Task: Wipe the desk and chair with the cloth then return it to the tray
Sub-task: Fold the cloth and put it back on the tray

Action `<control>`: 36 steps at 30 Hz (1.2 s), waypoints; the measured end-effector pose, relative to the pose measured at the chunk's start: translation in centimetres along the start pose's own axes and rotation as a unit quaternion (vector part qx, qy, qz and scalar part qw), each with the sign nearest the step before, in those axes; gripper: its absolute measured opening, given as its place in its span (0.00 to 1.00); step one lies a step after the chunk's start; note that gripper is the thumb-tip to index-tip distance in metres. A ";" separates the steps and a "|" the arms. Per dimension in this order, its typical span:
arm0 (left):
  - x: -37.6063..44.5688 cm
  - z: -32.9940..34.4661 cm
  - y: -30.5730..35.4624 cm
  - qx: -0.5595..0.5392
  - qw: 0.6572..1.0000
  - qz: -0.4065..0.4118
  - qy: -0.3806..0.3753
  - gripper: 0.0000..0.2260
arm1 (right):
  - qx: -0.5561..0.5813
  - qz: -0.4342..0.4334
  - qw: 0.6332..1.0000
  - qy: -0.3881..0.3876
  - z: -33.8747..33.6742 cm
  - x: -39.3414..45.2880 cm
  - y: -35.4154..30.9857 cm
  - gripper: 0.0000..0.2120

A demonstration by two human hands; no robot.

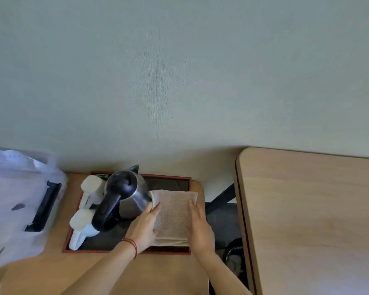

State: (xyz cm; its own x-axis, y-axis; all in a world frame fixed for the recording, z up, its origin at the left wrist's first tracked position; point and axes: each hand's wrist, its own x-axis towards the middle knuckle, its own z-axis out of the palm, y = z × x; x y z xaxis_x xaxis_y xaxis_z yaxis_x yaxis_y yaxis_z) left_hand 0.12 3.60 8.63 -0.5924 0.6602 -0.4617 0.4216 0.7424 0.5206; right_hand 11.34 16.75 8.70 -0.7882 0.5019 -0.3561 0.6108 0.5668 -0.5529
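A folded beige cloth (pixel 173 216) lies on the right part of a dark tray with a red rim (pixel 168 178). My left hand (pixel 144 225) grips the cloth's left edge, thumb on top. On the cloth's right edge rests my right hand (pixel 200 228), its fingers curled around that side. The tray sits on a small wooden table (pixel 158 271). The wooden desk (pixel 311 220) stands to the right, across a gap. No chair is in view.
A steel kettle with a black handle (pixel 124 194) and two upturned white cups (pixel 90 193) fill the tray's left half. A white plastic bag (pixel 15 201) lies on the table's left. A dark bin (pixel 234 254) sits on the floor in the gap.
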 end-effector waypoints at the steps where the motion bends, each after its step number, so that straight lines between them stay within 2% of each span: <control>1: 1.3 1.0 -0.5 0.008 1.000 -0.003 0.003 0.35 | -0.057 -0.023 0.998 0.014 1.1 1.1 0.8 0.21; 3: 3.7 2.6 -1.2 0.038 0.999 -0.013 0.014 0.32 | -0.106 -0.035 0.993 0.036 3.5 3.0 2.3 0.17; 6: 6.2 4.2 -1.7 0.062 0.997 -0.044 0.032 0.29 | -0.102 -0.024 0.994 0.012 5.7 5.5 3.5 0.20; 11: 8.8 5.6 -2.4 0.098 0.992 -0.075 0.034 0.29 | -0.150 0.009 0.988 0.020 7.1 8.5 3.3 0.20; 13: 9.4 6.0 -2.4 0.114 0.990 -0.086 0.013 0.29 | -0.097 0.028 0.995 -0.017 7.3 8.9 3.0 0.25; 16: 9.5 6.4 -2.4 0.149 0.984 -0.100 -0.013 0.28 | -0.090 0.092 0.991 -0.020 7.4 9.1 2.7 0.34; 20: 8.8 6.5 -2.5 0.230 0.971 -0.066 0.006 0.25 | -0.191 0.064 0.979 -0.007 7.3 8.8 2.5 0.33; 22: 8.4 7.0 -2.2 0.326 0.945 -0.014 0.030 0.23 | -0.258 0.021 0.966 0.021 7.4 8.8 2.7 0.30; 25: 9.0 7.4 -2.2 0.431 0.901 0.004 0.048 0.22 | -0.339 -0.052 0.939 -0.025 7.6 8.9 3.6 0.36; 29: 10.6 7.3 -2.8 0.551 0.835 -0.006 0.016 0.21 | -0.334 -0.028 0.941 -0.048 7.4 9.8 4.6 0.36; 30: 10.8 7.1 -2.8 0.552 0.834 -0.006 0.014 0.20 | -0.319 -0.027 0.946 -0.045 7.3 9.9 4.6 0.35; 32: 11.0 6.3 -2.4 0.520 0.854 -0.004 0.007 0.17 | -0.279 -0.027 0.959 -0.032 6.9 9.8 4.3 0.31; 36: 9.8 2.6 -0.3 0.333 0.941 0.020 0.051 0.15 | -0.092 0.022 0.995 0.039 4.3 8.2 1.7 0.18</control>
State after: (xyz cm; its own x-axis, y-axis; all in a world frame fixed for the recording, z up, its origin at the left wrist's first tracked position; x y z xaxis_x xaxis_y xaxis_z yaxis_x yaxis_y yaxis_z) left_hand -4.01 10.15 2.13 -0.6160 0.6998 -0.3617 0.7614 0.6467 -0.0455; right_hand 5.59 19.01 1.63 -0.7564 0.5745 -0.3128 0.6538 0.6494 -0.3882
